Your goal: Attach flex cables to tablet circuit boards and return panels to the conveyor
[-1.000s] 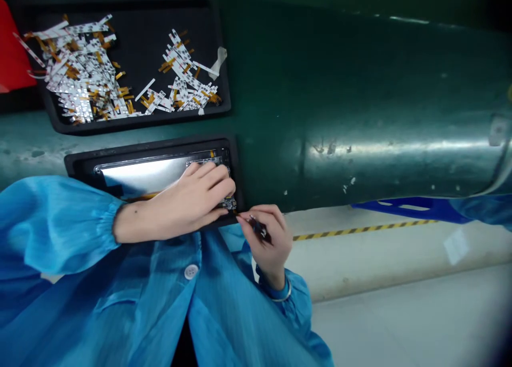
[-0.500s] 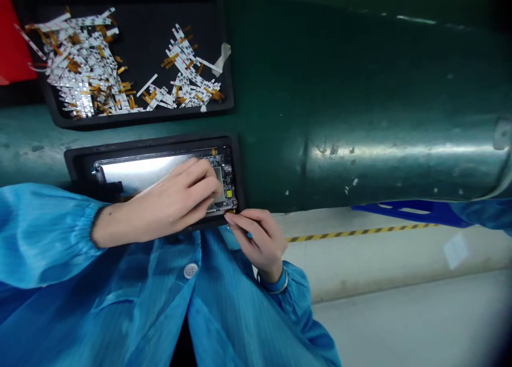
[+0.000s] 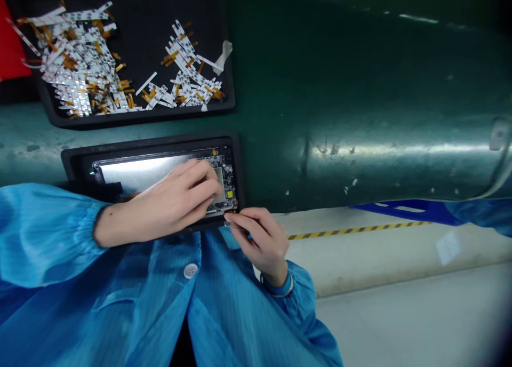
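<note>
Now, left hand [image 3: 180, 196] over tablet [image 3: 146, 170], grip hidden, right hand [image 3: 261, 237] pinching something, strips [image 3: 83, 97] illegible

The left hand [image 3: 174, 196] hides part of the tablet [image 3: 140, 170] and its circuit board [image 3: 228, 176]; what its fingertips touch is out of sight. Whatever lies at the fingertips of the right hand [image 3: 258, 236] is too small to tell. The left edge cuts off the red object [image 3: 11, 44]. Marks on the white strips [image 3: 82, 57] are unreadable.
</note>
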The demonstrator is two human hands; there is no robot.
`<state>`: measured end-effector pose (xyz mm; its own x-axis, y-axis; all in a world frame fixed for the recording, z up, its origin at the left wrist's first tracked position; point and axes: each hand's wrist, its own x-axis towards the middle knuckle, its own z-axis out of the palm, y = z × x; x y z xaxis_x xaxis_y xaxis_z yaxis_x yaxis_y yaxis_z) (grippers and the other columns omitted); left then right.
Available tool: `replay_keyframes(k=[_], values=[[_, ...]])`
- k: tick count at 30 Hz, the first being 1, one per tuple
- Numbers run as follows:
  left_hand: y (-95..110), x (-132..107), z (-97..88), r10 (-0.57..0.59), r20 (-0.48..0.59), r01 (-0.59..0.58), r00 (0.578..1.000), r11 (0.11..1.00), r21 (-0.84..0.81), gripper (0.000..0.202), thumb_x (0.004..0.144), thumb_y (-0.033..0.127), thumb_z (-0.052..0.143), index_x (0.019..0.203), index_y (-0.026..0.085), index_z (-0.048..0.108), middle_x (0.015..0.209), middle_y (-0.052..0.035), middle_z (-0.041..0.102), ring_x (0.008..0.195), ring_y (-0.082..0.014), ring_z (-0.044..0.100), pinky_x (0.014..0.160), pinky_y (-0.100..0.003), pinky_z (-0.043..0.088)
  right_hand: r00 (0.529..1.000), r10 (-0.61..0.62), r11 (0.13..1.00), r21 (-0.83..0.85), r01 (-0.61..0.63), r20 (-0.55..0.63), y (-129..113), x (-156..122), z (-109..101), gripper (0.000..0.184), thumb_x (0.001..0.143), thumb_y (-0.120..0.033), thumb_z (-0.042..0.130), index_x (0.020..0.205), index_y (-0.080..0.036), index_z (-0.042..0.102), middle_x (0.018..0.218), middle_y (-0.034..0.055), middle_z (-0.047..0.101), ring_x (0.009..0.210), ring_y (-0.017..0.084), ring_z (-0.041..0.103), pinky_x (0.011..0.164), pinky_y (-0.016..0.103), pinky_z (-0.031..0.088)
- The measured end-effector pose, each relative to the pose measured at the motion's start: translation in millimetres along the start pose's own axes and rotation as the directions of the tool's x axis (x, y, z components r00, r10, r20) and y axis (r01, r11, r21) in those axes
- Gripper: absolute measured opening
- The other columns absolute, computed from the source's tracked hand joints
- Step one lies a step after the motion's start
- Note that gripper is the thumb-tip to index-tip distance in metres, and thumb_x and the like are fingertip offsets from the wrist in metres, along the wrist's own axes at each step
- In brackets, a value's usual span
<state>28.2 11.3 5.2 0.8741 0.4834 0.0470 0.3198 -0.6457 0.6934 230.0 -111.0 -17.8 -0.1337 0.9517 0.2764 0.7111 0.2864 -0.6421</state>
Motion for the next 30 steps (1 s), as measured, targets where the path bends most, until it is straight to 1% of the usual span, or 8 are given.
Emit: replay_keyframes(k=[4, 11, 17, 20, 23, 30], values=[[0, -1, -0.6, -0.009, 0.014, 0.009, 1.000, 1.000, 0.008, 0.016, 0.101, 0.016, 0.042, 0.102, 0.015, 0.057, 0.105, -0.0096, 0.057, 0.097, -0.0212, 0.053, 0.085, -0.036, 0.049, 1.000, 0.011, 1.000, 0.002, -0.011, -0.006, 0, 0, 1, 0.016, 0.093, -0.012, 0.061, 0.099, -0.020, 0.074, 0.085, 0.0042, 0.071, 0.069, 0.011, 0.066, 0.058, 0.022, 0.054], [-1, -1, 0.3, 0.012, 0.004, -0.012, 1.000, 1.000, 0.020, 0.018, 0.100, 0.015, 0.042, 0.100, 0.013, 0.060, 0.103, -0.0102, 0.059, 0.095, -0.0216, 0.055, 0.083, -0.037, 0.051, 1.000, -0.007, 1.000, 0.001, 0.007, -0.006, 0, 1, 1, 0.014, 0.091, -0.010, 0.063, 0.099, -0.017, 0.072, 0.085, 0.0050, 0.071, 0.069, 0.012, 0.066, 0.058, 0.022, 0.053], [-3, 0, -1.9, 0.053, 0.001, -0.053, 0.999, 0.998, 0.043, 0.018, 0.099, 0.012, 0.043, 0.105, 0.012, 0.060, 0.108, -0.0105, 0.062, 0.103, -0.0225, 0.057, 0.092, -0.038, 0.052, 1.000, -0.001, 1.000, -0.031, 0.001, 0.001, -2, 2, 1, 0.014, 0.092, -0.012, 0.062, 0.101, -0.019, 0.071, 0.086, 0.0047, 0.071, 0.071, 0.012, 0.067, 0.059, 0.023, 0.054], [-4, -2, -3.4, 0.035, 0.007, -0.035, 0.999, 0.999, 0.024, 0.019, 0.100, 0.013, 0.041, 0.105, 0.013, 0.059, 0.108, -0.0094, 0.062, 0.104, -0.0215, 0.059, 0.094, -0.036, 0.052, 1.000, 0.017, 0.999, -0.041, -0.017, 0.015, -5, 5, 0, 0.013, 0.092, -0.012, 0.063, 0.099, -0.018, 0.071, 0.087, 0.0051, 0.071, 0.071, 0.012, 0.067, 0.060, 0.023, 0.054], [-6, -3, -3.7, 0.035, 0.003, -0.035, 0.999, 0.999, 0.004, 0.020, 0.100, 0.013, 0.041, 0.105, 0.013, 0.060, 0.108, -0.0094, 0.063, 0.105, -0.0212, 0.059, 0.094, -0.035, 0.052, 0.999, 0.032, 0.999, -0.015, -0.031, 0.035, -6, 8, -2, 0.012, 0.092, -0.011, 0.062, 0.098, -0.017, 0.071, 0.088, 0.0055, 0.070, 0.072, 0.012, 0.068, 0.060, 0.022, 0.054], [-8, -2, -4.5, 0.036, 0.010, -0.035, 0.999, 0.998, -0.053, 0.020, 0.098, 0.013, 0.044, 0.106, 0.012, 0.062, 0.108, -0.0098, 0.063, 0.104, -0.0216, 0.060, 0.094, -0.036, 0.052, 0.995, 0.062, 0.997, 0.033, -0.064, 0.078, -6, 14, -3, 0.013, 0.093, -0.012, 0.059, 0.098, -0.020, 0.068, 0.088, 0.0037, 0.070, 0.072, 0.012, 0.067, 0.059, 0.022, 0.053]])
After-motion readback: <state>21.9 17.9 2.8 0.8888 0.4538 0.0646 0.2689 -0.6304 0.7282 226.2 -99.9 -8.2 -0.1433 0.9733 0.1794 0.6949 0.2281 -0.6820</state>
